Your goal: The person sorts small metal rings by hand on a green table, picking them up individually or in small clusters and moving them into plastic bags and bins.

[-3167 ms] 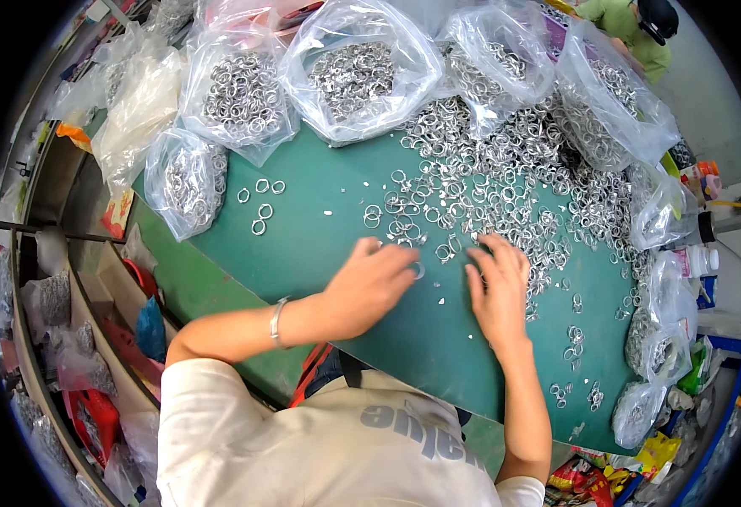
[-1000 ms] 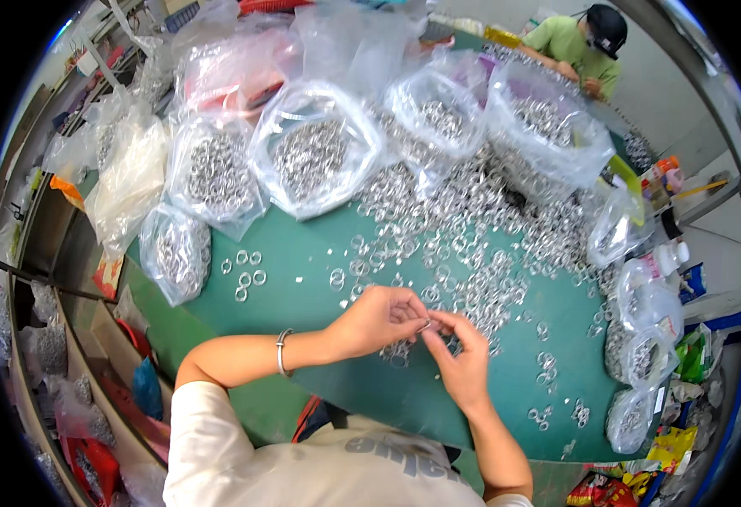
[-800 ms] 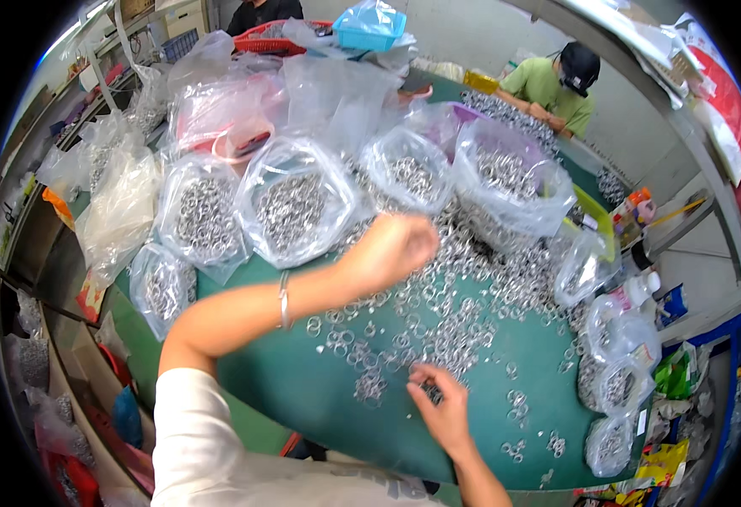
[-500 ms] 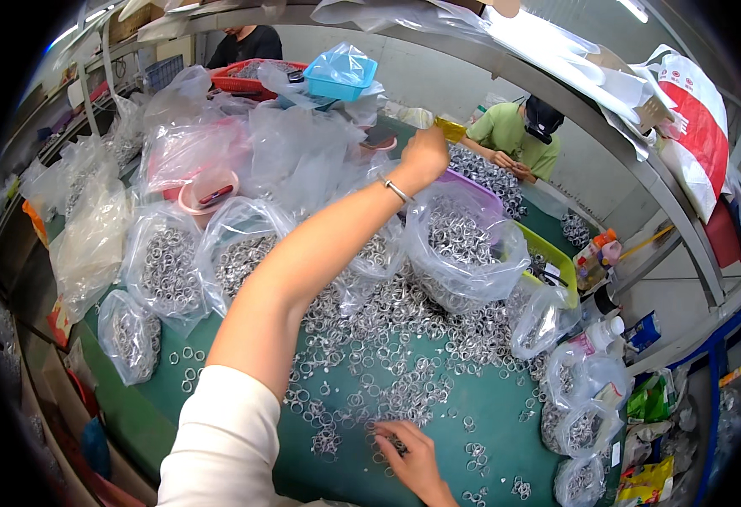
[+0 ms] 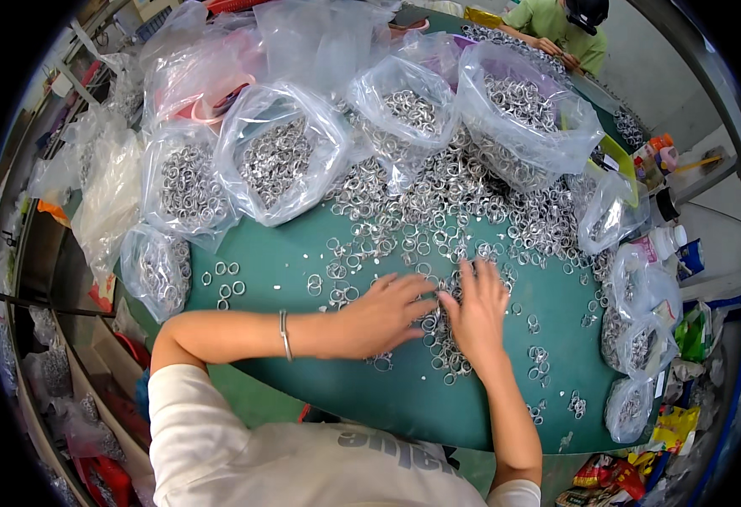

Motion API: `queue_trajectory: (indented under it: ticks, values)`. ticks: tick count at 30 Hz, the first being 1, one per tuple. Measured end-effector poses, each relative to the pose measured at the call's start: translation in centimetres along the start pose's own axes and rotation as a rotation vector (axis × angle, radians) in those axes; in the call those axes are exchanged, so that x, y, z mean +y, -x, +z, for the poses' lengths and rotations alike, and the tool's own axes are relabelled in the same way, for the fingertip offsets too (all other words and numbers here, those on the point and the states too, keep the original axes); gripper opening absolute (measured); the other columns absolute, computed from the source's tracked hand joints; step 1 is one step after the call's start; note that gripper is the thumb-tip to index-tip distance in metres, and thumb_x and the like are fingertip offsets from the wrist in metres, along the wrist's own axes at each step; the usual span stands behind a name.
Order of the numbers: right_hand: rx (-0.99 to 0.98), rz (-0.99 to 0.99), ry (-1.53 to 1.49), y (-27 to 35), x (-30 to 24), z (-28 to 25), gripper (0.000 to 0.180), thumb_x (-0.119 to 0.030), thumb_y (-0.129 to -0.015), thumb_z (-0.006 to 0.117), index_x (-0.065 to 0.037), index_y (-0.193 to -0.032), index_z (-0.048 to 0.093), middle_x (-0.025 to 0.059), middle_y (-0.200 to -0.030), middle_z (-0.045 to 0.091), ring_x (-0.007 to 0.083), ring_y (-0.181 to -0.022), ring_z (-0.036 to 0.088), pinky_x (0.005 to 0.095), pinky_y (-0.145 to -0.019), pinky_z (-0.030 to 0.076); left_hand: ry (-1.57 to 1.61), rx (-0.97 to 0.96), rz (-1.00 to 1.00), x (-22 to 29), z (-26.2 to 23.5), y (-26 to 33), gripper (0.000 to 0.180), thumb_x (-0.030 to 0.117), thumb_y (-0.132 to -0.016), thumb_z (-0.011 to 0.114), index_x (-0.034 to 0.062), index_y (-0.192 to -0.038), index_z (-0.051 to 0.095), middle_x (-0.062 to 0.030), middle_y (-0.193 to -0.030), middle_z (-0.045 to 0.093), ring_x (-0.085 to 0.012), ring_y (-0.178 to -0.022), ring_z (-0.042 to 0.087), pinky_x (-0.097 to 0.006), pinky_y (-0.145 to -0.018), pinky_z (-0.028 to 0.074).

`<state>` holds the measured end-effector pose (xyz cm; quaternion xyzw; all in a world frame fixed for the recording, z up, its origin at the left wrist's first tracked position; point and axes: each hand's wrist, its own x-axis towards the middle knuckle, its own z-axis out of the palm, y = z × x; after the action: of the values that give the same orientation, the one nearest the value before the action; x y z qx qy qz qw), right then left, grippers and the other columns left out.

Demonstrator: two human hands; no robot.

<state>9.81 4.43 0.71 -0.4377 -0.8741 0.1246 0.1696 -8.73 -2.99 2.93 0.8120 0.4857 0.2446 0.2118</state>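
Note:
Both of my hands rest low over loose silver metal rings (image 5: pixel 444 348) on the green tabletop (image 5: pixel 273 258). My left hand (image 5: pixel 380 316), with a bangle (image 5: pixel 284 335) on its wrist, reaches in from the left with fingers stretched out, slightly blurred. Close beside it, my right hand (image 5: pixel 478 318) lies palm down, fingers apart and pointing away from me. Rings show between and around the fingertips; neither hand grips one. Beyond them spreads a larger heap of rings (image 5: pixel 425 207). A small separate group of rings (image 5: pixel 225 285) lies at the left.
Clear plastic bags full of rings line the far side, among them a wide open bag (image 5: pixel 342 145) and a bulky bag (image 5: pixel 586 145). Several smaller bags (image 5: pixel 630 406) stand along the right edge. At the far right a person in a green shirt (image 5: pixel 548 24) handles small parts.
My left hand has come back from the far side of the table to the rings beside my right hand. My right hand has moved forward, its fingers now spread. The view has tilted down.

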Motion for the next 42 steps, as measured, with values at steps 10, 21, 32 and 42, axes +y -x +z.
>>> queue_trajectory:
  ticks: [10,21,32,42]
  values:
    - [-0.24,-0.329,-0.032,4.9,-0.4,-0.8,0.042,-0.019,-0.082,0.066,-0.014,-0.122,0.056,0.0096,-0.134,0.045,0.0317,-0.131,0.035,0.0515,-0.104,0.029,0.011,-0.012,-0.082,-2.1,0.1,2.8,0.038,0.007,-0.084,0.061,0.0029,-0.121,0.054,-0.0146,-0.127,0.05,-0.034,-0.122,0.044,-0.048,-0.106,0.032]
    - [0.278,-0.032,0.031,2.1,5.5,-1.5,0.028,-0.001,-0.078,0.063,-0.005,-0.106,0.061,0.0134,-0.115,0.053,0.0328,-0.109,0.05,0.0419,-0.092,0.038,-0.354,0.072,-0.068,-4.8,0.6,-0.5,0.039,0.007,-0.084,0.059,0.0037,-0.123,0.051,-0.0127,-0.127,0.052,-0.0317,-0.126,0.042,-0.048,-0.107,0.03]
    - [0.095,-0.037,0.024,4.4,0.0,0.0,0.026,-0.012,-0.074,0.072,-0.004,-0.097,0.061,0.0085,-0.098,0.057,0.0273,-0.091,0.051,0.0385,-0.077,0.038,-0.357,-0.06,0.048,-0.9,2.9,4.0,0.032,0.011,-0.08,0.061,0.0051,-0.112,0.061,-0.015,-0.137,0.042,-0.0348,-0.13,0.037,-0.058,-0.106,0.026]
    - [-0.081,0.429,-1.069,6.6,-0.2,-1.1,0.029,0.0,-0.082,0.067,0.002,-0.11,0.061,0.0015,-0.093,0.06,0.0049,-0.075,0.05,0.0192,-0.065,0.04,0.733,0.101,-0.362,2.8,2.3,3.0,0.033,0.005,-0.089,0.057,0.0016,-0.122,0.053,-0.0137,-0.121,0.054,-0.0256,-0.104,0.058,-0.035,-0.086,0.05]
